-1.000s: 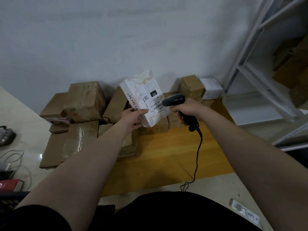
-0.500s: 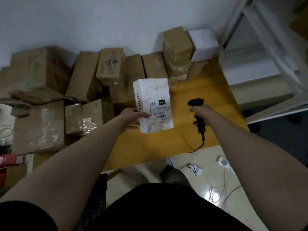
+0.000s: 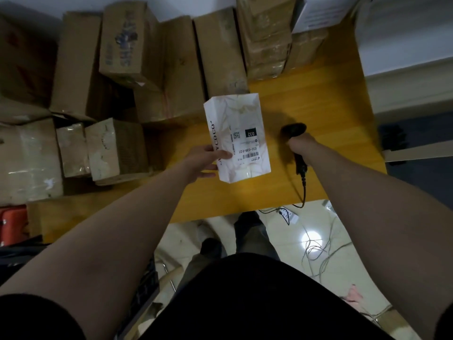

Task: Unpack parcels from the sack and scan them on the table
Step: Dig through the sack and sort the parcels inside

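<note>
Head view: at frame centre our left hand [image 3: 204,160] pinches the white parcel [image 3: 239,141], label up, above the yellow surface [image 3: 326,99]. Right of it, our right hand [image 3: 300,144] grips the black scanner [image 3: 294,130]. Cardboard boxes [image 3: 169,69] fill the upper left.

A: Your top [image 3: 245,303] is plain black. It fills the bottom middle of the head view.

B: Agreed. You've got short sleeves. Your left sleeve [image 3: 31,317] and right sleeve [image 3: 447,325] are the same black and end on the upper arm. Your forearms are bare down to your left hand [image 3: 203,160] and right hand [image 3: 300,143].

A: Below the hem you're in trousers [image 3: 252,239], dull grey-green, loose cut, creased along the leg.

B: There's a dark shoe [image 3: 212,245] at the end of one trouser leg. It's too blurred to tell you more.
</note>
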`<state>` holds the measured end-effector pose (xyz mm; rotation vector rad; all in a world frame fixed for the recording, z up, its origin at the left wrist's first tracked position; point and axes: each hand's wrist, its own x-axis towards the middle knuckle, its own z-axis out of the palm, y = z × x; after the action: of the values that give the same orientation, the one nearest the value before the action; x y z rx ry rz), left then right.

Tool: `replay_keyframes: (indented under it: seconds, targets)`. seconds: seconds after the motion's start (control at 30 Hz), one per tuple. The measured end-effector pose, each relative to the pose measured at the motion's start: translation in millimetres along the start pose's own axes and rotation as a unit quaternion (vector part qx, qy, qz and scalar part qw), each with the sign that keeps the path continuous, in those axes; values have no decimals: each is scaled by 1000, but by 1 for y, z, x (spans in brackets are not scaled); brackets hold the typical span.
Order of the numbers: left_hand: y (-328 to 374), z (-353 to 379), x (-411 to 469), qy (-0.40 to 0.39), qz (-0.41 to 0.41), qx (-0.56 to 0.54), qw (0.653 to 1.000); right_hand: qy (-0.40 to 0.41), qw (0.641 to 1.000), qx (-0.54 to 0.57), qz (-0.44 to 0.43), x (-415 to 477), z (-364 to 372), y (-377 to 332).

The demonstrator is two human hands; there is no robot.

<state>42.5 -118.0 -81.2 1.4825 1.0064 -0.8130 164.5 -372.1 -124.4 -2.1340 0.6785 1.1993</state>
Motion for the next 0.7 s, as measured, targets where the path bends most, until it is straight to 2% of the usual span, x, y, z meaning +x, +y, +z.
replay_keyframes:
  seconds: [0.23,0.4,0.47,0.63,0.7]
  targets:
    - [-9,-4,-9,-4,6,-2,1000,49,998,-35,2,-1,8,14]
    - [-22,-19,-36,-7,31,-2,999,116,993,-40,2,-38,12,14]
    - [-33,-25,-53,-10,46,2,999,124,991,-30,-28,-59,18,15]
    - [-79,-45,-101,-6,90,13,996,12,981,131,-145,-141,51,32]
    - [-106,-54,-121,-12,102,17,995,-15,973,136,-185,-177,69,47]
